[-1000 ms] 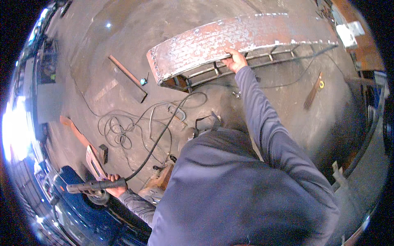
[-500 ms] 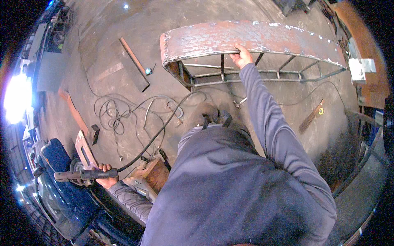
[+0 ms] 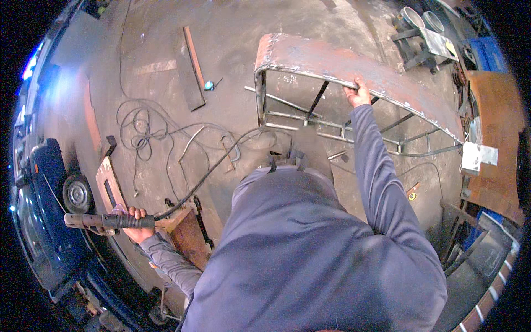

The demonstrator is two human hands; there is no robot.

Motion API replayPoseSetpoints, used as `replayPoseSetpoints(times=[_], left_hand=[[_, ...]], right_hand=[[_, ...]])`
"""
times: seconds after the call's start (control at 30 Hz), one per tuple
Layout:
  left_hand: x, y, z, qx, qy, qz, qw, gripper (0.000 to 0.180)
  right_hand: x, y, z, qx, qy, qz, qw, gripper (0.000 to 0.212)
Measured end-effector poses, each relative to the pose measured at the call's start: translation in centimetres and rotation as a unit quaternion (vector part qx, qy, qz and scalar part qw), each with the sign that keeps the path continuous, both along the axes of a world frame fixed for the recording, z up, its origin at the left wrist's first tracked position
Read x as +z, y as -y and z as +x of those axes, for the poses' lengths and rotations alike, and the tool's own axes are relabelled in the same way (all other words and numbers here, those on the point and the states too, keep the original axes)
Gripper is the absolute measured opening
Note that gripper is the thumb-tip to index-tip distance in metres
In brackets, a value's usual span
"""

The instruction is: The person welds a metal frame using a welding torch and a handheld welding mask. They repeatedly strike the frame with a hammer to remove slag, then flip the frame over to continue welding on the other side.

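Observation:
My left hand (image 3: 138, 225), at the lower left, is closed round the ribbed black handle of a welding electrode holder (image 3: 91, 222). A thin rod sticks up from its jaw, and a cable trails from its handle. Just behind that hand stands a flat panel with a rectangular opening (image 3: 105, 180); whether the fingers touch it I cannot tell. My right hand (image 3: 358, 94) grips the near edge of a long metal frame (image 3: 315, 52) with a rusty, scuffed sheet face and barred underside. The frame slants down toward the right, its lower bars close to my feet.
Coiled cable (image 3: 145, 130) lies on the floor at left, near a C-clamp (image 3: 231, 149). Farther back are a steel angle bar (image 3: 191, 69) and a small blue round thing (image 3: 209, 86). A dark blue vehicle (image 3: 47, 210) stands left, a low stand (image 3: 437, 44) far right. A wooden box (image 3: 191, 238) sits beside my left forearm.
The view has turned, and the metal frame now slants more, its right end lower. My right hand still grips its edge; my left still holds the electrode holder.

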State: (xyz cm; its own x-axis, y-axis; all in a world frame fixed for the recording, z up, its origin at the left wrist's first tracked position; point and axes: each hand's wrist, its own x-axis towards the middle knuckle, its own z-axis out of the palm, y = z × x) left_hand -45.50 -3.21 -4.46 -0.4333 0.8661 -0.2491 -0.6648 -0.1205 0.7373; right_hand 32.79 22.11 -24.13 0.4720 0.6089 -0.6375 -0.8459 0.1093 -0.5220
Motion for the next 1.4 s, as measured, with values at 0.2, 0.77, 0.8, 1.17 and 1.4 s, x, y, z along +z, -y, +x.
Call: replayPoseSetpoints(times=[0.2, 0.77, 0.8, 1.17, 1.4], left_hand=[[-1.4, 1.5, -0.9, 0.033, 0.026, 0.016, 0.999, 0.020], [-17.4, 8.7, 6.1, 0.150, -0.008, 0.026, 0.988, 0.012], [-18.9, 8.7, 6.2, 0.161, -0.007, 0.023, 0.987, 0.012], [-23.6, 16.7, 9.1, 0.191, 0.026, -0.109, 0.975, 0.021], [-23.2, 23.7, 11.2, 0.215, 0.041, -0.188, 0.958, 0.031]], right_hand=[[-1.3, -1.0, 0.7, -0.019, -0.015, 0.004, 1.000, 0.013], [-12.4, -10.8, 8.7, 0.011, 0.028, 0.089, 0.996, 0.009], [-13.5, -11.7, 9.9, 0.028, 0.046, 0.100, 0.993, 0.010], [-18.7, -15.8, 15.5, 0.126, 0.096, 0.117, 0.981, 0.022], [-19.3, -15.9, 14.9, 0.135, 0.086, 0.142, 0.977, 0.029]])
